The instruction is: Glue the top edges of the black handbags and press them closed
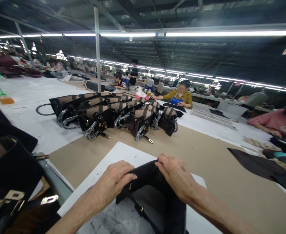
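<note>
A black handbag piece (145, 174) with gold-coloured fittings and a strap stands on a white board (116, 159) close in front of me. My left hand (117, 177) pinches its upper edge on the left, thumb on the near side and fingers over the far side. Gripping the same edge farther right is my right hand (173, 172), its fingers curled over the top. Below my hands the piece curves round to the right, and its lower part runs out of the picture. Smudges mark the board inside the curve.
Several black handbags (96, 117) with wrapped handles stand ahead on the brown-covered table (201, 152). More black bags (13, 165) crowd the left side. A glue bottle (6, 97) is at far left, dark flat pieces (252, 162) at right. Co-workers (182, 94) sit across and to the right.
</note>
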A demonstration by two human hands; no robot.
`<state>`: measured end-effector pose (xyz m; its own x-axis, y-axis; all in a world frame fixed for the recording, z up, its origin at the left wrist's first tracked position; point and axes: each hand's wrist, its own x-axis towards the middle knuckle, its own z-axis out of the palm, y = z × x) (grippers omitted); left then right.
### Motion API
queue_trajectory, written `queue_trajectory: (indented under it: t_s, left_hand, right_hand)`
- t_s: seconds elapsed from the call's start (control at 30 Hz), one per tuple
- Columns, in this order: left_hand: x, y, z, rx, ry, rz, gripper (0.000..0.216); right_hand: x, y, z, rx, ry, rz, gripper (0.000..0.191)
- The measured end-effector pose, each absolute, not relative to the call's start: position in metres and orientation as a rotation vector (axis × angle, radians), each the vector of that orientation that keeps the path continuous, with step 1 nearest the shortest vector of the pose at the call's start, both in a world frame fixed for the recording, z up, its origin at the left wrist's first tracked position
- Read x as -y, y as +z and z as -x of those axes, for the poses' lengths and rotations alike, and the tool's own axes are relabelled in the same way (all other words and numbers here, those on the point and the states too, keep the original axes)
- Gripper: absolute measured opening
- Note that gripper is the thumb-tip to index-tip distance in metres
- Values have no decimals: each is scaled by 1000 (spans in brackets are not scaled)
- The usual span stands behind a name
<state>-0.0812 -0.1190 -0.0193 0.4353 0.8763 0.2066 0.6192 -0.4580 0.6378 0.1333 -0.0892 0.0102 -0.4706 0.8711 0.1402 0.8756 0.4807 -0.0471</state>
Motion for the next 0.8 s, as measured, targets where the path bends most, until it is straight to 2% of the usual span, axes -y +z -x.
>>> queue_trajectory:
  t_s: [0.27,0.43,0.6,0.67,0.7,0.8]
  left_hand:
    - [122,-14,79,-1284,661,-2219,27]
    - [112,10,53,-1495,382,-2377,44]
    - [79,28,9,-1435,113,-2508,20]
    - [69,27,2,-1370,101,-2514,16]
    - [65,26,2,-1344,116,-2510,16]
    - [59,23,6,-1264,197,-2466,13]
  right_hand:
    - [88,12,-131,2553,-48,1581,19]
    - [88,11,-130,2536,-10,1597,18]
    - [90,14,-134,2505,77,1603,17]
    - [93,15,-142,2460,108,1623,8]
    - [95,15,-148,2413,126,1642,12]
    - [102,13,-170,2178,314,1753,58]
